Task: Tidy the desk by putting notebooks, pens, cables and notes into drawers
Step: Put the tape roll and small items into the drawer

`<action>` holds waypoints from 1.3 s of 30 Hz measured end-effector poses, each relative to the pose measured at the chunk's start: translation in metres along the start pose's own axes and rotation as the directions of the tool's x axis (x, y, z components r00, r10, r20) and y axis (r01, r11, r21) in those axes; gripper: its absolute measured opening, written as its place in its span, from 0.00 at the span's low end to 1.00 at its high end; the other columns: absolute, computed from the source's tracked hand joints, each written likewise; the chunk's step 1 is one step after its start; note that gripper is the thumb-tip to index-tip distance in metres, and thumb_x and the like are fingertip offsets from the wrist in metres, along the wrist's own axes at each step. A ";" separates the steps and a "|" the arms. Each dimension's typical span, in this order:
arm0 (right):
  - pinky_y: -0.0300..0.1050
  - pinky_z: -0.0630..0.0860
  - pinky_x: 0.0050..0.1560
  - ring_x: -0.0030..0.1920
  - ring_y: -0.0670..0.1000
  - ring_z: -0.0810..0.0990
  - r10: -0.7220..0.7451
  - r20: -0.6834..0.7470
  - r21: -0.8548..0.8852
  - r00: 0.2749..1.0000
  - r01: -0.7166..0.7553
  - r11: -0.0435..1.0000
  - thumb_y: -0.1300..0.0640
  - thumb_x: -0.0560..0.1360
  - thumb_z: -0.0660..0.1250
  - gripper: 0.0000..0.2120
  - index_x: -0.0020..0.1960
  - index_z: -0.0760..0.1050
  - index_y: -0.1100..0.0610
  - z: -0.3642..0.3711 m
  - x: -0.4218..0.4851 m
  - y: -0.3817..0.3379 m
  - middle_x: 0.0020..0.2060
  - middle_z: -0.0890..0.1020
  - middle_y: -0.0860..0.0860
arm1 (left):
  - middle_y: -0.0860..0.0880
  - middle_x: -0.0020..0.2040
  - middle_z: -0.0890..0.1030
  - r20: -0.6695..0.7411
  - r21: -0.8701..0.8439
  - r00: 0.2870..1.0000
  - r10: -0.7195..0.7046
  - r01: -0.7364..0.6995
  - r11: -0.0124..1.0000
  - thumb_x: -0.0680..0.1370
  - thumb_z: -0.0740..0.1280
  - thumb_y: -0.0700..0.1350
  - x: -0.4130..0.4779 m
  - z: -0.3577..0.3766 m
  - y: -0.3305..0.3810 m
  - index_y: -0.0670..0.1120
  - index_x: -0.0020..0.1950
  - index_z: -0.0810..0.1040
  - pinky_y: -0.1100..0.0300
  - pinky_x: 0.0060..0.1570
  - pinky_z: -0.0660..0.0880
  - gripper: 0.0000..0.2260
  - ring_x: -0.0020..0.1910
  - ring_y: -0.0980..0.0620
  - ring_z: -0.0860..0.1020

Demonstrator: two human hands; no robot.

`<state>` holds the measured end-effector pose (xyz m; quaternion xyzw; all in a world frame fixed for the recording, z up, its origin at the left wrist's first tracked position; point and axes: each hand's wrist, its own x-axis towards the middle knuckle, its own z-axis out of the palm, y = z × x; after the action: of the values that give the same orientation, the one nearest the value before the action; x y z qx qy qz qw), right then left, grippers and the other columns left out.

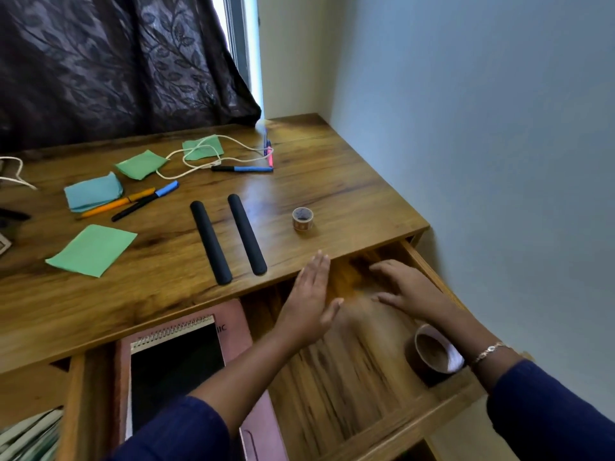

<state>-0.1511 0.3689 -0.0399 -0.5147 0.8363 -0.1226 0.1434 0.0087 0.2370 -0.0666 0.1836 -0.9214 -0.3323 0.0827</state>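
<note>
Head view: left hand (309, 294) and right hand (409, 291), flat and empty, over the open wood-grain drawer (399, 424).

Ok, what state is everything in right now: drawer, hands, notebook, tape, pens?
drawer: pulled open.
left hand: open, fingers straight, holding nothing.
right hand: open, inside the drawer, holding nothing.
spiral notebook: closed, lying in the drawer.
brown tape roll: tilted, in the drawer.
small tape roll: flat on the desk.
blue-capped pen: capped, on the desk.
</note>
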 end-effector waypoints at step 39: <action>0.38 0.63 0.35 0.41 0.49 0.70 0.201 0.137 -0.306 0.970 -0.152 0.940 0.54 0.76 0.60 0.10 0.55 0.72 0.55 0.028 0.004 0.045 0.47 0.72 0.51 | 0.49 0.77 0.53 0.366 -0.190 0.919 -0.146 0.228 0.955 0.76 0.64 0.41 0.003 0.048 0.030 0.51 0.77 0.44 0.60 0.68 0.62 0.37 0.74 0.52 0.57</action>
<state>-0.1795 0.3831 -0.0818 -0.4614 0.8733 0.0596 0.1450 -0.0159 0.2853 -0.0843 0.1989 -0.8552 -0.4695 -0.0932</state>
